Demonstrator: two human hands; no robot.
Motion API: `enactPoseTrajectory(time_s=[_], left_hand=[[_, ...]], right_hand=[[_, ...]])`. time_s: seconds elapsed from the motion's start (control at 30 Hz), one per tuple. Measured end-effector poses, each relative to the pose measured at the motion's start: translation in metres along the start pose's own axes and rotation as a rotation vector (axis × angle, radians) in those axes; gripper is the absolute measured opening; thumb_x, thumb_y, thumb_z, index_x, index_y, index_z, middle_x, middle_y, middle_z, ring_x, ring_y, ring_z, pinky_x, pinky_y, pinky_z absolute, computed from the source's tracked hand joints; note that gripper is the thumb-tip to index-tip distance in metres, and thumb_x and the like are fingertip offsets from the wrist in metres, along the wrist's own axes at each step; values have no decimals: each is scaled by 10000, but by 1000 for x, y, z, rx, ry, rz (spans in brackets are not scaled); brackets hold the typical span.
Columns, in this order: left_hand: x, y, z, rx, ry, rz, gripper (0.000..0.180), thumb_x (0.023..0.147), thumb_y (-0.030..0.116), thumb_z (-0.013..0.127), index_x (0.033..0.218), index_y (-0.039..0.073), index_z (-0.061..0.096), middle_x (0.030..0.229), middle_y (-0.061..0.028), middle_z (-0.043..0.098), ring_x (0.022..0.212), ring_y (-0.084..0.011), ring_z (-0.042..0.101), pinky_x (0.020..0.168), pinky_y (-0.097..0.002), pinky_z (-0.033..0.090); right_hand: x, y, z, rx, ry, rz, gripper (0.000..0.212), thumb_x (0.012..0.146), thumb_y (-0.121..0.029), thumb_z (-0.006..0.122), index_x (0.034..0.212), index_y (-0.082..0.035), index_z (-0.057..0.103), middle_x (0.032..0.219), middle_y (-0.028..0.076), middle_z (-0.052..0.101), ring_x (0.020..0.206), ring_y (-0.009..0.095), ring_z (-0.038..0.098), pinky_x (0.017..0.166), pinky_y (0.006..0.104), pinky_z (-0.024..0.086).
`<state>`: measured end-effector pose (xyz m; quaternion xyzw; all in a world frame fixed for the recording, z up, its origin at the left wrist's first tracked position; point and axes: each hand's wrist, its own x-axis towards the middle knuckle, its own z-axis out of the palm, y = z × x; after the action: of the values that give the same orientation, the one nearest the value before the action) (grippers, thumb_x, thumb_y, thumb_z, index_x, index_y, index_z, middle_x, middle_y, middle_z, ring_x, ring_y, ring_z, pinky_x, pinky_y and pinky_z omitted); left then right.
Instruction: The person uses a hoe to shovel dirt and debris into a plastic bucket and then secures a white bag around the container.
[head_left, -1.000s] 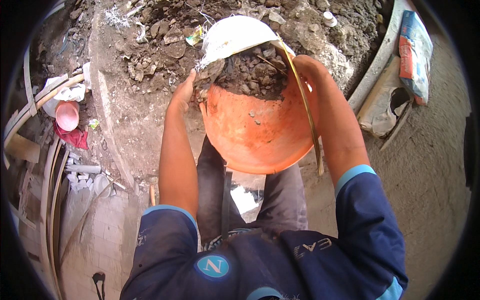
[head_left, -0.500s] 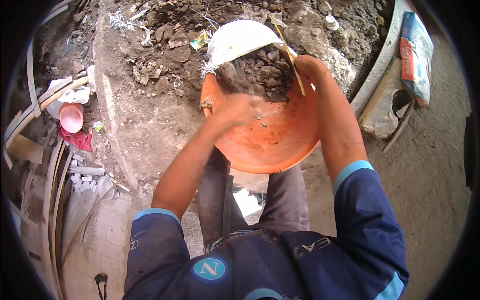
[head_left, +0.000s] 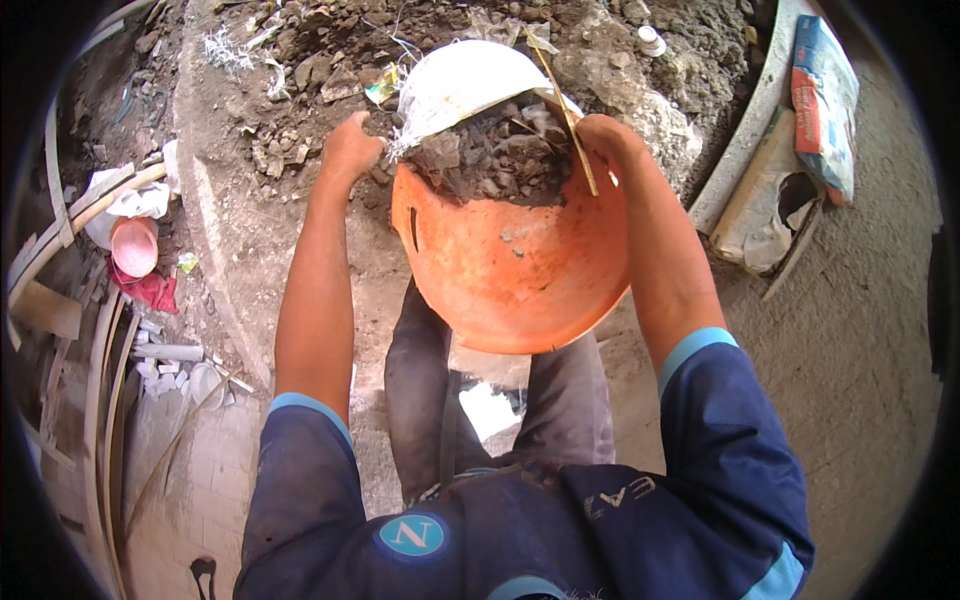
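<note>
A tilted orange tub [head_left: 520,290] opens toward me in front of my legs, with grey rubble [head_left: 500,165] heaped in its far half. A white, sack-like covering [head_left: 475,75] with frayed strands lies along its far side. My right hand [head_left: 605,140] grips the tub's far right rim, its fingers partly hidden. A thin strip of wood [head_left: 570,125] leans across the rubble beside that hand. My left hand [head_left: 353,148] is outside the tub's far left edge, over loose rubble, with its fingers curled; whatever may be in them is hidden.
Broken soil and stones [head_left: 330,80] spread beyond the tub. At right lie a blue, white and red bag [head_left: 825,110] and a torn beige bag [head_left: 755,205]. Bent boards [head_left: 105,400], a small pink bucket [head_left: 134,247] and white scraps [head_left: 165,365] lie at left.
My left hand, blurred over the tub's left inside before, has moved away and left to the rubble outside. My right hand keeps its hold on the rim.
</note>
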<state>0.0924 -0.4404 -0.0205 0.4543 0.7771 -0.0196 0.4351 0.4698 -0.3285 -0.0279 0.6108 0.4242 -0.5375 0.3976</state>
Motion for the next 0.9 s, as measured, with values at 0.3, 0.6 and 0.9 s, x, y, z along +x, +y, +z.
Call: enactPoseTrajectory(time_s=[0.3, 0.6, 0.9], left_hand=[[12, 1, 75, -239, -14, -104, 335, 719, 202, 689, 1022, 64, 658, 954, -185, 672, 897, -307, 646, 785, -372, 487], [28, -53, 98, -533, -58, -240, 341, 834, 309, 678, 990, 8, 645, 897, -118, 660, 808, -190, 588, 735, -329, 450], [6, 0, 69, 77, -32, 199, 313, 731, 158, 735, 978, 18, 603, 888, -188, 604, 875, -384, 591, 772, -428, 463]], right_hand=[[-43, 0, -10, 195, 16, -29, 477, 894, -423, 421, 1055, -27, 633, 1003, 180, 652, 921, 300, 611, 779, 433, 474], [-17, -18, 16, -186, 105, -265, 406, 826, -265, 474, 948, 82, 645, 932, 225, 669, 813, 332, 654, 712, 416, 507], [-24, 0, 21, -108, 321, -220, 488, 909, -359, 517, 1032, 111, 564, 898, 280, 647, 809, 365, 663, 735, 434, 522]])
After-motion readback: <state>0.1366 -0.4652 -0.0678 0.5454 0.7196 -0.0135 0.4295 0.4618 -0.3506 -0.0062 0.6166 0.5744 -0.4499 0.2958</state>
